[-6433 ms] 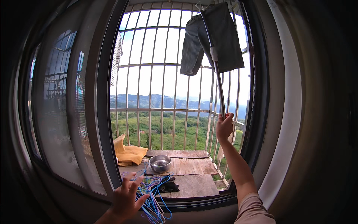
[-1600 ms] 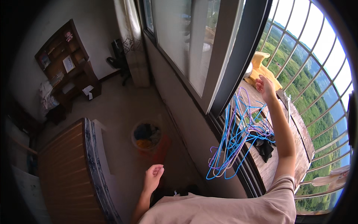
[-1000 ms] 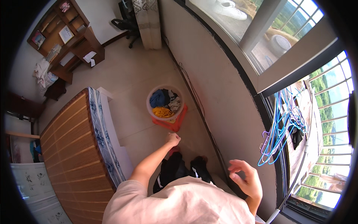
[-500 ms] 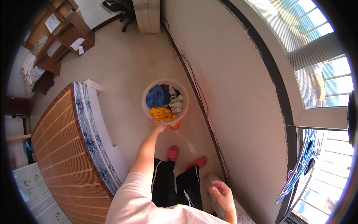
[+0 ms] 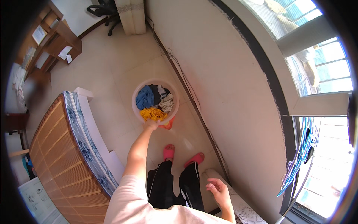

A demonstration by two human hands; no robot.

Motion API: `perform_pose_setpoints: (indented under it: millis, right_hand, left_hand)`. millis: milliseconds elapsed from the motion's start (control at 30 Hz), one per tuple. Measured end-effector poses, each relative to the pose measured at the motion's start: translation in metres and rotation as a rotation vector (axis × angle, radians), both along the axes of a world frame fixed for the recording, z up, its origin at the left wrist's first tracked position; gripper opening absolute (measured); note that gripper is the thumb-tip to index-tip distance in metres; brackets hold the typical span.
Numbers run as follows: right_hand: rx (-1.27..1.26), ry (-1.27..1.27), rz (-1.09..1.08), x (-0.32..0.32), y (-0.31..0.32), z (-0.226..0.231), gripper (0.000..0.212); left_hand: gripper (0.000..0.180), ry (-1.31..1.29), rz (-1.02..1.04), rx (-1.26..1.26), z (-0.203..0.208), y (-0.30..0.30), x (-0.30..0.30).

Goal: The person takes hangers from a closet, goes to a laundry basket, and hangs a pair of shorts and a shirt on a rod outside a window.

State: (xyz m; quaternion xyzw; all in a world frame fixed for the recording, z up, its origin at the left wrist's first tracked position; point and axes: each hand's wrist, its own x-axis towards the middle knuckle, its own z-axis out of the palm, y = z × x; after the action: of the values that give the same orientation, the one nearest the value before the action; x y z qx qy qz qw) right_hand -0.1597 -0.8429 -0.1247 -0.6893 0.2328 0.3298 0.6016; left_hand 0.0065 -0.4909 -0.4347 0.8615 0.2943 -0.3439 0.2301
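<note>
My left hand (image 5: 150,124) grips the near rim of a pale pink plastic basin (image 5: 176,100), with my left arm stretched out. Inside the basin lie crumpled clothes: a blue garment (image 5: 145,98), a yellow one (image 5: 153,114), a beige one (image 5: 167,103) and some dark cloth. Under the near side shows part of an orange-red object (image 5: 168,123) whose kind I cannot make out. Off to the right, my right hand (image 5: 219,188) hangs in the air by my hip, its fingers loosely bent and nothing in them.
A bed with a woven mat (image 5: 61,149) flanks the left side. The wall (image 5: 223,93) and cables (image 5: 178,67) run along the right. Blue hangers (image 5: 304,153) hang by the window. A desk (image 5: 71,46) and office chair (image 5: 106,13) stand farther off.
The view has turned slightly, so the room and basin sit farther left in the picture. My left hand keeps its grip on the rim, and my right hand stays empty by my side.
</note>
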Motion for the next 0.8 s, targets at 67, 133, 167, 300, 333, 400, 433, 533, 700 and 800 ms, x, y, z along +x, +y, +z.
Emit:
perform_pose_setpoints:
  millis: [67, 133, 167, 300, 333, 400, 433, 533, 700, 800]
  right_hand:
    - [-0.005, -0.029, 0.001, 0.0, 0.0, 0.002, 0.024]
    - [-0.01, -0.053, 0.016, 0.0, 0.0, -0.003, 0.023]
    - [0.045, -0.051, 0.012, 0.001, 0.003, -0.006, 0.024]
    - [0.297, 0.023, -0.015, 0.017, 0.025, -0.013, 0.033]
    - [0.378, 0.155, -0.02, 0.028, 0.032, -0.01, 0.047]
    - [0.708, 0.35, -0.184, 0.046, 0.048, -0.011, 0.063]
    - [0.84, 0.458, -0.211, 0.055, 0.058, -0.027, 0.074]
    - [1.277, 0.368, -0.311, 0.089, 0.089, -0.033, 0.07]
    - [1.247, 0.456, -0.208, 0.103, 0.081, 0.061, 0.047]
    - [1.256, 0.205, -0.246, 0.091, 0.074, 0.093, 0.047]
  left_hand:
    - [0.056, -0.072, 0.266, -0.22, 0.02, 0.001, 0.004]
    - [0.055, -0.221, 0.469, -0.448, 0.069, -0.004, 0.0]
    - [0.054, -0.29, 0.562, -0.559, 0.113, -0.01, -0.006]
    - [0.048, -0.54, 0.59, -0.928, 0.278, -0.035, -0.059]
    - [0.051, -0.621, 0.473, -0.953, 0.313, -0.038, -0.072]
    - [0.053, -0.763, 0.299, -1.139, 0.387, -0.045, -0.101]
    - [0.053, -0.826, 0.26, -1.298, 0.421, -0.048, -0.12]
    - [0.058, -0.983, -0.138, -1.636, 0.475, -0.052, -0.148]
    - [0.044, -0.892, -0.281, -1.489, 0.498, -0.066, -0.157]
    - [0.035, -0.896, 0.066, -0.988, 0.463, -0.09, -0.159]
